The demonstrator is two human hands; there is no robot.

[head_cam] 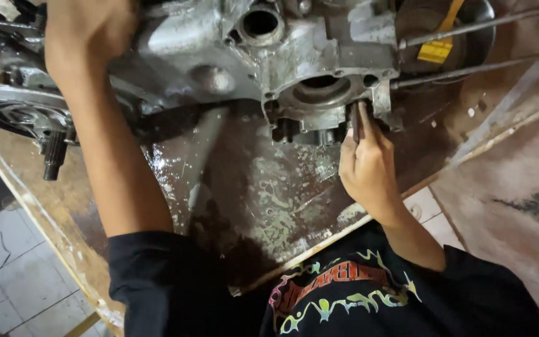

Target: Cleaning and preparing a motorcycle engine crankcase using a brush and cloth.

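**A:** What is that big grey thing on the bench?

**B:** It is a metal engine case (269,62). It lies on a wet, stained wooden bench (257,193), up at the far side of it, and it looks dirty and scratched.

**A:** What is the right hand doing?

**B:** The right hand (366,165) is at the near edge of the case, just under a round hole. Its fingers are closed tight on a thin dark tool (355,122) — the tool points up into the case.

**A:** And the other hand?

**B:** The left hand (88,28) rests on top of the case at the left end. It lies flat on the metal, but I cannot tell if the fingers are together or apart, because the picture cuts them off.

**A:** What else is there?

**B:** Two long thin rods (481,43) stick out of the case to the right. A toothed shaft (53,156) hangs down at the left — beside a round metal part (14,112).
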